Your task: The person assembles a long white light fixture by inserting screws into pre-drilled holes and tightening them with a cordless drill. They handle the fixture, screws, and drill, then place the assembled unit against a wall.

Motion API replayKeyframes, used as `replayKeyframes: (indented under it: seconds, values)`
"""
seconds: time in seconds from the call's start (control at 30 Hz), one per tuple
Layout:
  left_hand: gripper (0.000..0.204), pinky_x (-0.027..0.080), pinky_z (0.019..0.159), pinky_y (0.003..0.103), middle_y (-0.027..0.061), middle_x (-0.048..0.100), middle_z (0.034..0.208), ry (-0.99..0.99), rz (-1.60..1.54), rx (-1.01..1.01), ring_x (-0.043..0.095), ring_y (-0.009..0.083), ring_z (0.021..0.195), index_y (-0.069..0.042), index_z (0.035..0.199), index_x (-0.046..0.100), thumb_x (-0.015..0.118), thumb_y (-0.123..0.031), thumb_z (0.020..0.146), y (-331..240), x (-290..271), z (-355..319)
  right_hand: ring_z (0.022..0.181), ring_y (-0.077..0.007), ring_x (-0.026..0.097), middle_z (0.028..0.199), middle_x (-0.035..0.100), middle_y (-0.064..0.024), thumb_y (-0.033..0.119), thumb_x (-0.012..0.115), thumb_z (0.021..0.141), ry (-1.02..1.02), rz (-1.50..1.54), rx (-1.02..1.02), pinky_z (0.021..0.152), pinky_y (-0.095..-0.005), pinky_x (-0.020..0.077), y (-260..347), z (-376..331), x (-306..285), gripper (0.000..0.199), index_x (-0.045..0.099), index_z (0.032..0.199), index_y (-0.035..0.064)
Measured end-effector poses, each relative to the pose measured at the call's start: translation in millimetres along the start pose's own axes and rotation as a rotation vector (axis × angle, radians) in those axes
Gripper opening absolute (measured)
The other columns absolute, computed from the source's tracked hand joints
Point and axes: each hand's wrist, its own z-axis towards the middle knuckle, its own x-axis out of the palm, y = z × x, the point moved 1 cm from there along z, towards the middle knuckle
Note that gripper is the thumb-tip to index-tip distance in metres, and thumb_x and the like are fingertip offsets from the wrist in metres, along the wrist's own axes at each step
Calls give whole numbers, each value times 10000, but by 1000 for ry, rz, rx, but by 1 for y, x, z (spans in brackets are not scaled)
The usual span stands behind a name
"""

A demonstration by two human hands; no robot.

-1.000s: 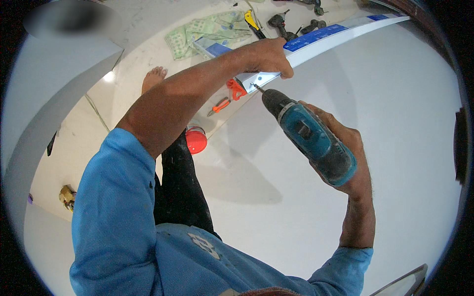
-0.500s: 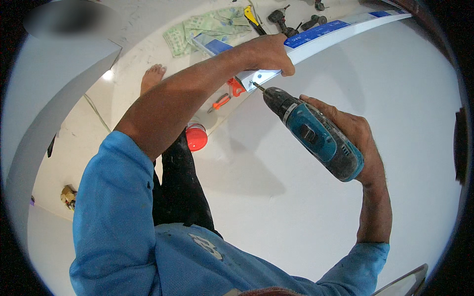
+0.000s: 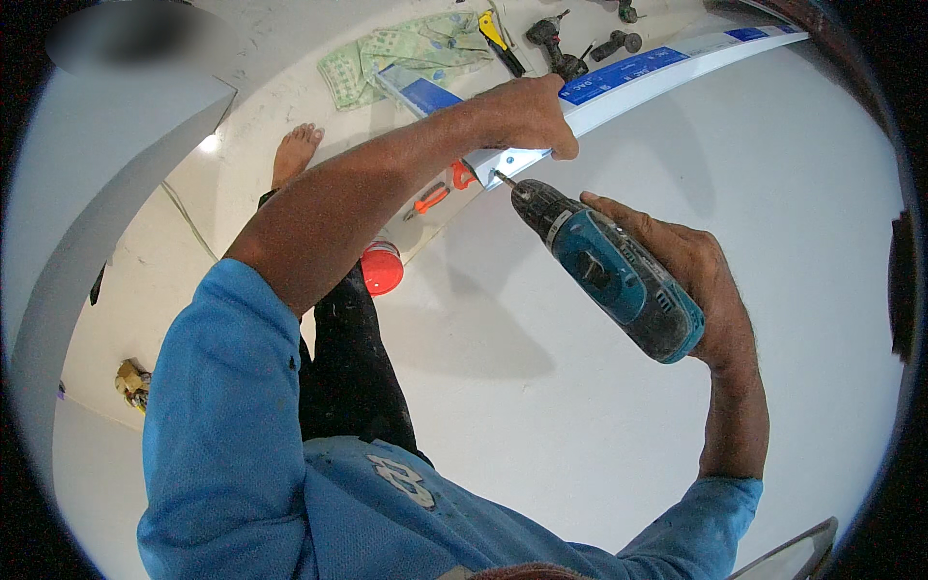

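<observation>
My right hand (image 3: 694,280) grips a blue and black cordless drill (image 3: 607,269). Its bit touches the near end of a long white profile with blue labels (image 3: 657,70) that runs along a white wall (image 3: 696,435). My left hand (image 3: 527,114) presses that end of the profile against the wall, thumb just above the bit. My left arm in a blue sleeve reaches across the picture from the lower left.
On the floor far below lie a green patterned cloth (image 3: 406,53), a yellow and black tool (image 3: 501,39), dark drill-like tools (image 3: 553,41), an orange-handled tool (image 3: 430,198) and a red cap (image 3: 382,268). My bare foot (image 3: 295,153) stands on pale tiles.
The drill has shifted slightly to the right and its body tilted lower. My left hand stays on the profile's end, and the bit remains at the same spot.
</observation>
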Motion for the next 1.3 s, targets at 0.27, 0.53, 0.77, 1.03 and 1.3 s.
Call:
replayKeyframes:
  seconds: [0.27, 0.53, 0.77, 1.03, 1.3]
  values:
    - [878, 613, 736, 409, 289, 716, 1043, 9, -9, 4, 746, 357, 927, 145, 1311, 559, 783, -285, 579, 3, 3, 1, 843, -236, 798, 1033, 806, -147, 205, 817, 782, -4, 9, -31, 885, -471, 665, 2, 3, -1, 740, 620, 1493, 143]
    - [892, 611, 744, 418, 286, 720, 1046, 0, -12, 2, 744, 360, 919, 147, 1310, 565, 789, -283, 561, -1, -3, -1, 843, -242, 801, 1026, 807, -152, 195, 830, 786, -3, -30, -22, 896, -470, 668, 5, 6, -1, 741, 619, 1494, 140]
    - [891, 608, 726, 425, 297, 714, 1057, 11, -24, 1, 743, 363, 911, 150, 1312, 568, 779, -286, 564, 0, 0, -1, 855, -245, 804, 1037, 808, -150, 177, 846, 763, 2, -24, -41, 906, -471, 668, 1, 6, -2, 771, 615, 1497, 143]
    - [881, 610, 726, 417, 304, 711, 1065, -5, -8, -6, 745, 363, 911, 155, 1308, 569, 776, -292, 578, 1, -1, 2, 872, -246, 806, 1050, 812, -138, 140, 842, 751, -2, -103, -39, 919, -476, 666, 0, 11, -4, 767, 627, 1487, 155]
    - [906, 614, 768, 432, 310, 713, 1075, 20, -22, 0, 745, 372, 938, 154, 1326, 561, 783, -290, 568, 1, 2, 2, 879, -258, 808, 1073, 811, -150, 135, 845, 741, -8, -25, -32, 901, -477, 668, -5, 10, -2, 760, 641, 1473, 145]
